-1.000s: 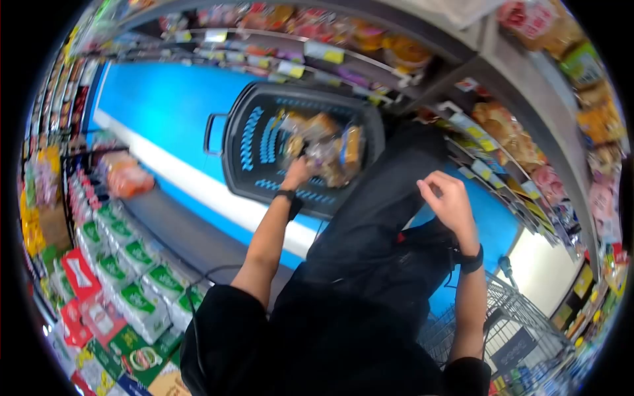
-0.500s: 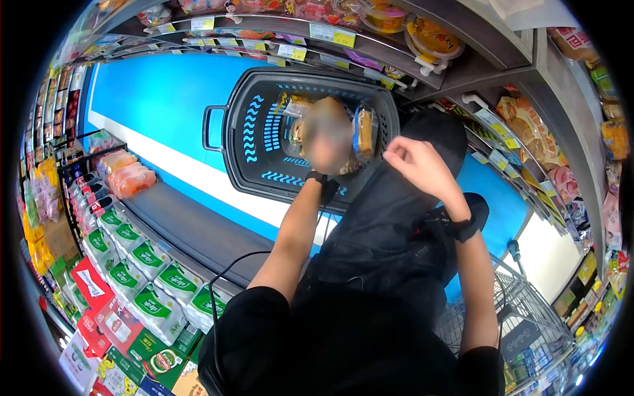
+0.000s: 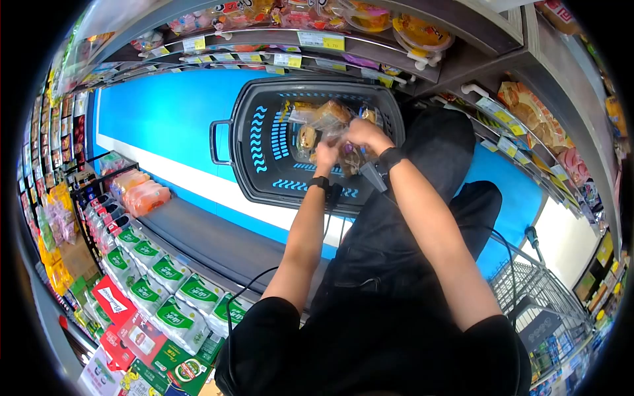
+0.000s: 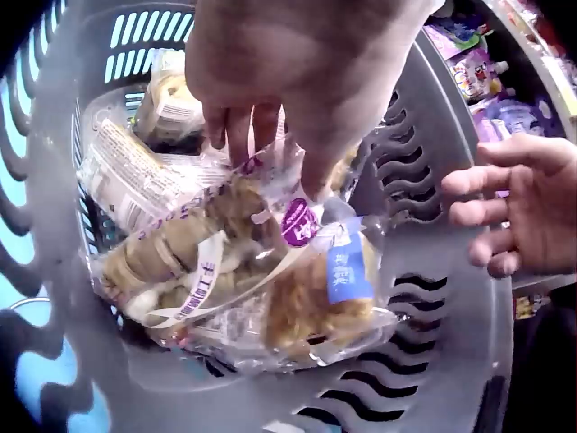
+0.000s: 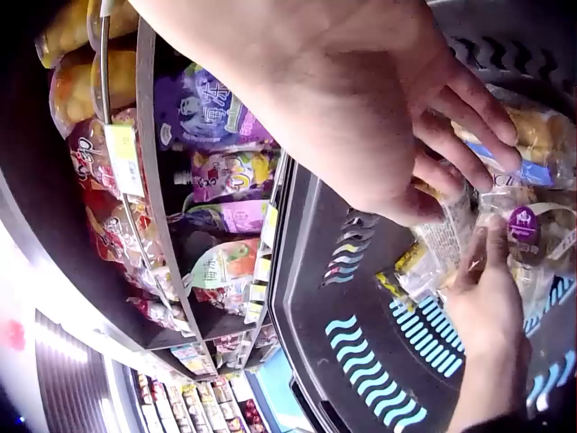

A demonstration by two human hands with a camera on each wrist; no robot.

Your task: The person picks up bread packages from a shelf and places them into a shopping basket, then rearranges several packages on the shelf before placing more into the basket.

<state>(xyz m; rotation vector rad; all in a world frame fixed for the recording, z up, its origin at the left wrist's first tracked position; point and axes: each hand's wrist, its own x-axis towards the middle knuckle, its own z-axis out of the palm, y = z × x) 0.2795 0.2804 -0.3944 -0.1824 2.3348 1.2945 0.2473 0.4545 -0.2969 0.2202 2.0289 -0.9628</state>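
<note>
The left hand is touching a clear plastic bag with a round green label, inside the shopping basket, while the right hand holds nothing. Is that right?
Not quite: the round label is purple, not green, as the left wrist view shows. The left hand touches the clear plastic bag inside the shopping basket, and the right hand holds nothing.

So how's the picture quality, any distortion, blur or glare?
Head view: shelves bend with fisheye distortion, left hand and right hand look slightly blurred; left wrist view: glare on the plastic packaging; right wrist view: a strip light glows brightly, lower left.
</note>
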